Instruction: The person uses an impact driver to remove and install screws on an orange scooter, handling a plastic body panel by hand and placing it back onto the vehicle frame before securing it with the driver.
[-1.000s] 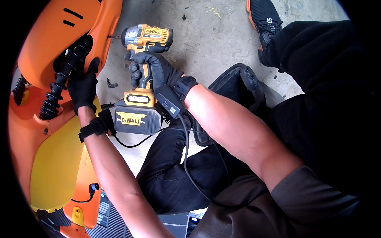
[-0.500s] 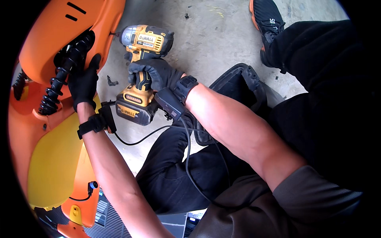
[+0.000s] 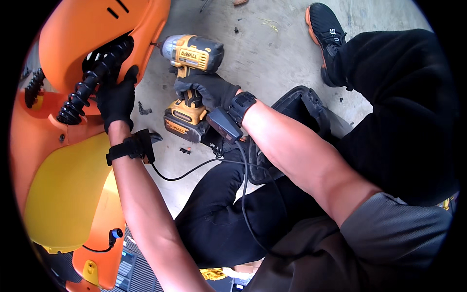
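My right hand point(image 3: 208, 91), in a dark glove, is wrapped round the handle of a yellow-and-black cordless impact driver point(image 3: 193, 54). The driver points left, and its tip meets the right edge of an orange body panel point(image 3: 73, 48). On that panel's lower edge rests my left hand point(image 3: 116, 102), black-gloved, thumb up along the rim. Its other fingers are mostly hidden behind the edge, beside a black coil-spring shock absorber point(image 3: 95, 80). Below the driver's grip sits its battery pack point(image 3: 182, 127).
A yellow panel point(image 3: 68, 194) and a blue-tipped cable connector point(image 3: 116, 233) are at lower left. A black plastic shell point(image 3: 304, 104) lies by my legs. Small dark parts, including a bracket point(image 3: 144, 109), are scattered on the concrete floor point(image 3: 272, 58). Cables run from both wrists.
The whole view has shifted, so panel, driver and hands appear farther right. The driver's tip stays at the panel edge, and both hands keep their places.
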